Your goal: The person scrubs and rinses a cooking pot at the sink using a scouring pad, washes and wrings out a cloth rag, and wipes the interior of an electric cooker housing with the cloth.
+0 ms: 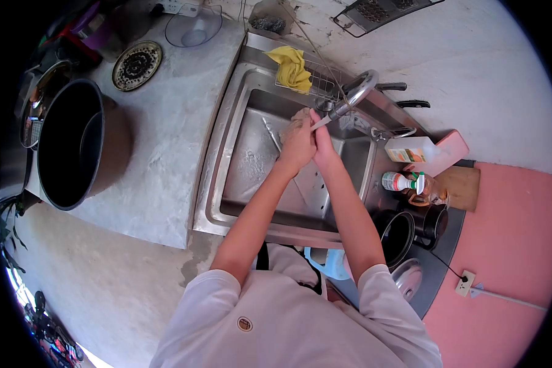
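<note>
My left hand (296, 147) and my right hand (324, 144) are pressed together over the steel sink (242, 178), just below the tap (357, 95). A stream of water from the spout runs onto them. The fingers of both hands look closed against each other. A blurred, brownish patch shows at the fingertips; whether it is wet fingers or a small object between them I cannot make out. Water splashes on the left part of the basin floor. Behind the hands, a yellow cloth (293, 69) hangs over a wire rack (319, 76).
On the left counter stand a large dark pot (113, 135), a patterned round plate (137, 65) and a clear bowl (195, 27). To the right are a spray bottle (398, 181), a wooden board (462, 187) and a black pot (396, 236). Two knife handles (414, 104) stick out behind the tap.
</note>
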A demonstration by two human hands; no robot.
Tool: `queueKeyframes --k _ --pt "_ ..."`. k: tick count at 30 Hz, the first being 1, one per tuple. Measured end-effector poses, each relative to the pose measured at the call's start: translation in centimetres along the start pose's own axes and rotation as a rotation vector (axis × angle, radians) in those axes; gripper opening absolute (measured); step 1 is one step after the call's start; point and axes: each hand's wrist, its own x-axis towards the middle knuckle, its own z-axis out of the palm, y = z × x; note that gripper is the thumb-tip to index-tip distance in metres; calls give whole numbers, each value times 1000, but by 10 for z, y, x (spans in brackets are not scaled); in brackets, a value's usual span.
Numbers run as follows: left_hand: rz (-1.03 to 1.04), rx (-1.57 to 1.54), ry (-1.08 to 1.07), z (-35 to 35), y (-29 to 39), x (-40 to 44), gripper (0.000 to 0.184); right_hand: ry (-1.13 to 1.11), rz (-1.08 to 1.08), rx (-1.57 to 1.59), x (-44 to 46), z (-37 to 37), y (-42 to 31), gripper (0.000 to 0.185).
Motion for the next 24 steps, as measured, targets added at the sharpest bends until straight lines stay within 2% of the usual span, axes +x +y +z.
queueKeyframes --k 1,2,3,5,6,9,10,12,13,15,17,18,19,20,21,23,24 --pt "-10 1 8 -6 -4 -5 30 82 -89 -215 7 2 7 39" --pt "-123 3 -44 -16 -11 -10 28 158 -180 -431 13 4 12 43" --pt "-237 3 -96 -27 -17 -14 27 151 -168 -439 17 8 14 43" --pt "-263 11 -41 -54 -20 -13 24 110 -210 -863 18 15 13 46" --pt "-279 20 7 -66 -20 -11 22 103 -196 -870 21 18 10 46" --pt "-289 107 173 -82 -50 -5 23 140 84 -1104 33 28 -8 39" --pt "-266 162 252 -85 -63 -2 23 133 89 -1111 37 26 -13 39" --pt "-238 116 228 -86 -84 0 25 -121 180 -1265 40 25 -21 38" --pt "-169 92 212 -84 -91 1 24 -157 192 -1267 37 28 -25 27" --pt "-107 66 201 -83 -101 2 23 -183 134 -1249 36 26 -25 24" --pt "-31 -107 138 -83 -106 3 22 -206 76 -1230 39 19 -24 20" --pt "-37 -113 141 -85 -103 4 22 -201 -11 -1092 41 13 -20 20" --pt "-168 -359 64 -87 -101 6 23 -195 -96 -952 43 7 -18 20" --pt "-297 -603 -14 -89 -99 9 24 -195 -91 -958 45 1 -17 20" --pt "-302 -608 -11 -86 -102 12 24 -136 -58 -967 40 4 -17 21" --pt "-166 -397 43 -80 -109 19 27 -73 -18 -975 29 11 -19 23" --pt "-172 -399 37 -80 -109 21 27 -3 93 -799 16 27 -24 23"
